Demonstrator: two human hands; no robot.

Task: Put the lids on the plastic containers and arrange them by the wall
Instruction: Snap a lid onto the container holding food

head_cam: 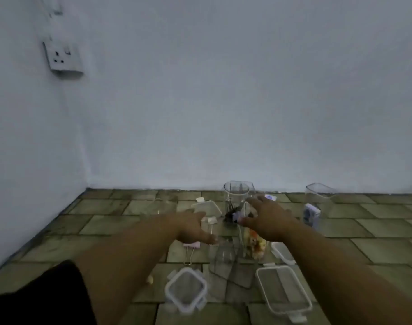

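Several clear plastic containers stand on the tiled floor. A tall one holding binder clips (235,198) is near the wall, one with colourful contents (255,246) is under my right hand (268,219), and an empty one (222,256) is by my left hand (195,227). Another container (317,205) stands at the right by the wall. My right hand grips a lid (246,211) held on edge over the colourful container. My left hand is spread, holding nothing. A square lid (186,290) and a rectangular lid (283,292) lie near me. A further lid (206,207) lies beyond my left hand.
The pale wall meets the floor just behind the containers, with a corner at the left and a socket (63,57) on the side wall. A pink binder clip (191,249) lies on the tiles. Something dark (36,299) fills the lower left.
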